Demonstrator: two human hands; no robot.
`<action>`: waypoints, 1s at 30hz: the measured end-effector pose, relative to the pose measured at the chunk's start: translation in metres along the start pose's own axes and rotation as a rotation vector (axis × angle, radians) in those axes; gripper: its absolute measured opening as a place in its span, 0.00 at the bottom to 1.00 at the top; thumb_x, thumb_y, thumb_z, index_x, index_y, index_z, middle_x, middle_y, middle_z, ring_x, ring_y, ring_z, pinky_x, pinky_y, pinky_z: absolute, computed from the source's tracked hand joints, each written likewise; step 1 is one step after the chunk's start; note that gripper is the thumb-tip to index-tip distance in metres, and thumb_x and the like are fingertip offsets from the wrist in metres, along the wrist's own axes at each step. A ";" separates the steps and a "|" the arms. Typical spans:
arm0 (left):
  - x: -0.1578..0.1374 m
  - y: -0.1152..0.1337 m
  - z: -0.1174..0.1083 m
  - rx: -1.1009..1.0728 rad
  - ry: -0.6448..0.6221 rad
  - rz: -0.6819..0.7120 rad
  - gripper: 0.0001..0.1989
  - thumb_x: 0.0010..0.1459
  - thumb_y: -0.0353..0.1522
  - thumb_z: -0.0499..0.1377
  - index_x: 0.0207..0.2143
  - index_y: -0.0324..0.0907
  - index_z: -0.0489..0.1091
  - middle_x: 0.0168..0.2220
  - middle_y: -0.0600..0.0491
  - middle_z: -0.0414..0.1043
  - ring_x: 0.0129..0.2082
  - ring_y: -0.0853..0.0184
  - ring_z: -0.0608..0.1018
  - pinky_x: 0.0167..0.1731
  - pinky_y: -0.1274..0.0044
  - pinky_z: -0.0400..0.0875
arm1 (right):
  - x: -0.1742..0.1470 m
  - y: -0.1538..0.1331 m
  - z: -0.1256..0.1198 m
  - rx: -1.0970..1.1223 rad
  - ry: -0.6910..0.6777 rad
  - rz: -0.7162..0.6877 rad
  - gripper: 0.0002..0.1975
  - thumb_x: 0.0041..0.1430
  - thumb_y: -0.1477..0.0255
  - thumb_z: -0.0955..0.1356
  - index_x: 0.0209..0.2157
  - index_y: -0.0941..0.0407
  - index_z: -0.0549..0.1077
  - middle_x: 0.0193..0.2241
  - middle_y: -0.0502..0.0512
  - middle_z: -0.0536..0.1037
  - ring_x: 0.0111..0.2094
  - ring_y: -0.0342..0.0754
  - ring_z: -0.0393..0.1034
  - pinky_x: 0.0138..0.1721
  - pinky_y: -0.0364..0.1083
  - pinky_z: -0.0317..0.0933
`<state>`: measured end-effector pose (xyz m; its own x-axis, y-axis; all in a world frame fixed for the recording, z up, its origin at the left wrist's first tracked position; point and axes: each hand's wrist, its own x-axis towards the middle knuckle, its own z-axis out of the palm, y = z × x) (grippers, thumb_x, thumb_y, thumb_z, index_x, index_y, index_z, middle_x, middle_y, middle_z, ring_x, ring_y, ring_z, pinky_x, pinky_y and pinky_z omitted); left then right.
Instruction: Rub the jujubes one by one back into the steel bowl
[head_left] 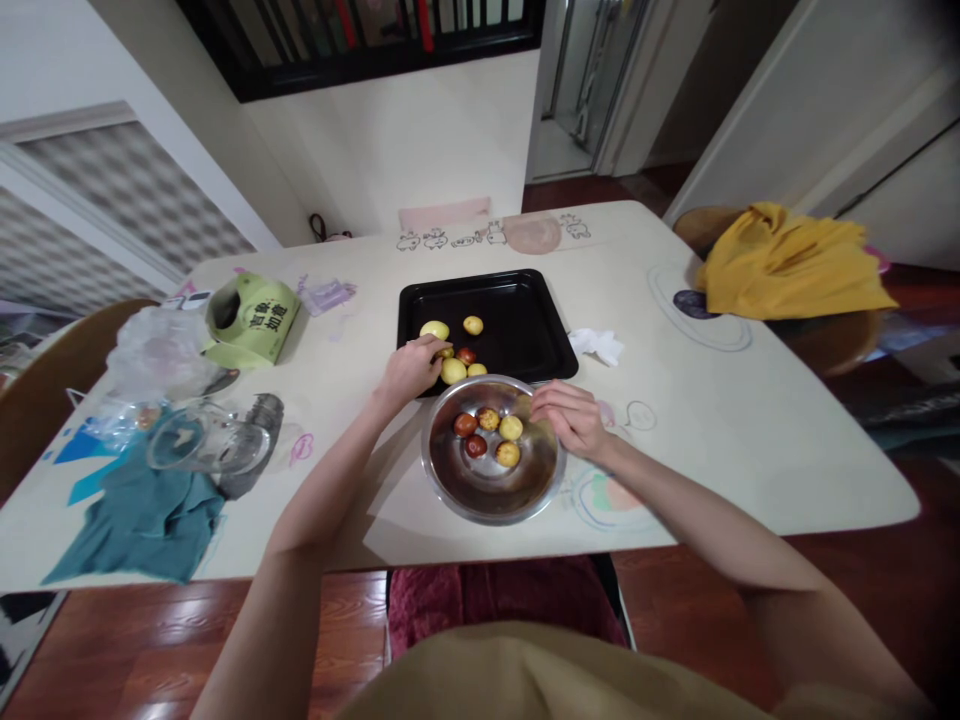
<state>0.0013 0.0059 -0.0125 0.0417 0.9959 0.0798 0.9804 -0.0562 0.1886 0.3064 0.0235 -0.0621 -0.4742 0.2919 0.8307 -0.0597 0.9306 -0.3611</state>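
A black baking tray (502, 305) holds several small round fruits, yellow-green and reddish-brown, that look like jujubes. Over its near left corner, my left hand (411, 372) has its fingertips closed on a small yellowish fruit (448, 352), partly hidden by the fingers. Beside them lie a yellow-green fruit (453, 371) and a red one (466, 356). In front of the tray stands a shiny metal bowl (495, 500) with several fruits, among them a dark red one (475, 446) and a yellow one (511, 428). My right hand (571, 416) is closed over the bowl's right rim.
A crumpled white tissue (598, 345) lies right of the tray. On the left are a green carton (255, 318), a clear plastic bag (161, 350), a transparent jug (217, 440) and a teal cloth (146, 520). A yellow cloth (795, 265) hangs over a chair at right.
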 end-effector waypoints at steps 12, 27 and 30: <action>0.003 -0.002 0.006 -0.010 -0.018 0.018 0.20 0.67 0.25 0.61 0.60 0.43 0.76 0.62 0.47 0.77 0.59 0.53 0.80 0.58 0.66 0.78 | -0.001 0.000 0.000 -0.012 -0.022 0.009 0.20 0.75 0.75 0.60 0.32 0.55 0.79 0.30 0.57 0.82 0.36 0.51 0.78 0.38 0.51 0.75; 0.002 0.002 0.009 0.098 0.001 -0.018 0.19 0.65 0.28 0.63 0.58 0.43 0.72 0.57 0.43 0.77 0.51 0.54 0.82 0.46 0.69 0.78 | -0.003 0.001 0.001 0.025 -0.003 0.023 0.19 0.75 0.75 0.61 0.34 0.55 0.80 0.30 0.57 0.83 0.36 0.51 0.79 0.38 0.50 0.74; 0.000 0.000 0.002 0.079 0.066 -0.005 0.17 0.65 0.30 0.63 0.56 0.44 0.73 0.56 0.45 0.77 0.50 0.54 0.82 0.44 0.71 0.78 | -0.003 0.001 0.001 0.025 -0.009 0.022 0.19 0.75 0.75 0.61 0.34 0.55 0.80 0.30 0.57 0.82 0.36 0.52 0.78 0.38 0.51 0.74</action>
<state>0.0021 0.0064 -0.0141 0.0264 0.9892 0.1443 0.9928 -0.0428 0.1116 0.3069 0.0231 -0.0652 -0.4839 0.3095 0.8186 -0.0717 0.9182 -0.3896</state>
